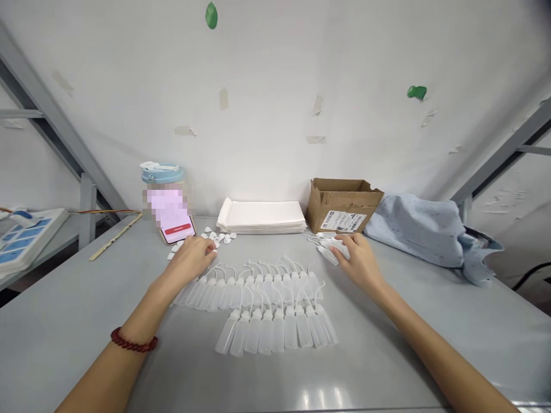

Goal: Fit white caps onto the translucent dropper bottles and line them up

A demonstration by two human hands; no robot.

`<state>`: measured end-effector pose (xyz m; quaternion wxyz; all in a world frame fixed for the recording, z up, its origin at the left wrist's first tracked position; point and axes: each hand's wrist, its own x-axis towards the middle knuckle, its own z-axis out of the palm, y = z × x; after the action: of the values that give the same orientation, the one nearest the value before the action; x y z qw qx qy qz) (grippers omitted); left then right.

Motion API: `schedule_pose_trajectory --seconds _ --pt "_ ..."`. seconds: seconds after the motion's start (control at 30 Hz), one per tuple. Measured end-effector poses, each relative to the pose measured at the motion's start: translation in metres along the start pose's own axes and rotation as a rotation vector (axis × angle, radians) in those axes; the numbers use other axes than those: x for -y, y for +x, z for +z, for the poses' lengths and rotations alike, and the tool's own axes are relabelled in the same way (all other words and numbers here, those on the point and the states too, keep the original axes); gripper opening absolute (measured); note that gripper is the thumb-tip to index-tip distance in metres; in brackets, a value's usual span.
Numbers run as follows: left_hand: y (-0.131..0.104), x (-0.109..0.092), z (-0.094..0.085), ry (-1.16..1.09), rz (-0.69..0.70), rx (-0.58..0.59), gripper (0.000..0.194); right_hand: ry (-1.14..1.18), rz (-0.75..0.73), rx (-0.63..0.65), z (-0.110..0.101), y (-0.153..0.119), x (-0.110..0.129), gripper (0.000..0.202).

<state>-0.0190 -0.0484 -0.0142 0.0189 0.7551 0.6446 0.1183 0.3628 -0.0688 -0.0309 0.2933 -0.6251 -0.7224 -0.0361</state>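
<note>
My left hand (192,258) is at the small white pieces (221,237) left of centre, its fingers pinched together; what they hold is too small to make out. On the right, my right hand (356,258) has its thumb and fingers closed on a translucent white bottle (340,248), with another bottle (328,255) lying just beside it. Between my hands, translucent bottles with thin white strings lie side by side in a back row (253,289) and a front row (278,330) on the grey table (172,378).
A phone (174,215) leans on a blue-lidded container (161,174) at the back left. White flat sheets (262,217) are stacked at the back centre. Right of them stand an open cardboard box (342,206) and a light blue cloth (417,229). A thin stick (115,236) lies far left.
</note>
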Motion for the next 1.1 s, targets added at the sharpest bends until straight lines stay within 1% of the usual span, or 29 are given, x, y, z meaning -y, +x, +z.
schedule_pose_trajectory --seconds 0.07,0.13,0.2,0.23,0.27,0.3,0.33,0.37,0.4,0.47,0.53,0.67,0.9,1.1 --pt "0.001 0.001 0.002 0.011 0.007 0.011 0.027 0.034 0.000 0.061 -0.010 -0.001 0.005 0.027" --pt "0.002 0.001 0.003 0.017 0.012 0.016 0.028 0.077 -0.015 0.170 -0.024 -0.005 0.013 0.022" --pt "0.003 0.002 0.005 0.020 0.008 0.014 0.028 0.124 -0.043 0.323 -0.042 -0.011 0.024 0.025" --pt "0.003 0.002 0.005 0.020 0.004 0.009 0.029 0.158 -0.066 0.425 -0.052 -0.014 0.030 0.029" --pt "0.003 0.002 0.006 0.020 -0.001 0.003 0.028 0.229 -0.086 0.589 -0.062 -0.018 0.035 0.028" --pt "0.003 0.002 0.006 0.020 -0.005 -0.003 0.028 0.291 -0.109 0.712 -0.070 -0.022 0.040 0.023" --pt "0.003 0.001 0.006 0.019 -0.007 -0.008 0.028 0.327 -0.135 0.782 -0.077 -0.026 0.044 0.019" --pt "0.003 0.000 0.005 0.018 -0.006 -0.013 0.027 0.336 -0.160 0.827 -0.082 -0.030 0.047 0.023" --pt "0.002 -0.001 0.004 0.018 -0.003 -0.017 0.027 0.329 -0.178 0.860 -0.084 -0.033 0.050 0.032" --pt "-0.001 -0.006 0.001 0.019 0.012 -0.022 0.027 0.277 -0.185 0.890 -0.084 -0.040 0.052 0.050" --pt "-0.005 -0.012 -0.004 0.022 0.036 -0.019 0.029 0.203 -0.169 0.888 -0.079 -0.044 0.053 0.057" --pt "-0.010 -0.021 -0.010 0.046 0.050 -0.010 0.030 0.086 -0.184 0.872 -0.070 -0.047 0.055 0.051" --pt "-0.005 -0.020 -0.012 0.051 -0.022 0.049 0.034 0.016 -0.245 0.894 -0.065 -0.050 0.058 0.054" --pt "-0.009 -0.024 -0.013 0.072 0.020 0.007 0.033 0.018 -0.259 0.865 -0.064 -0.053 0.059 0.050"
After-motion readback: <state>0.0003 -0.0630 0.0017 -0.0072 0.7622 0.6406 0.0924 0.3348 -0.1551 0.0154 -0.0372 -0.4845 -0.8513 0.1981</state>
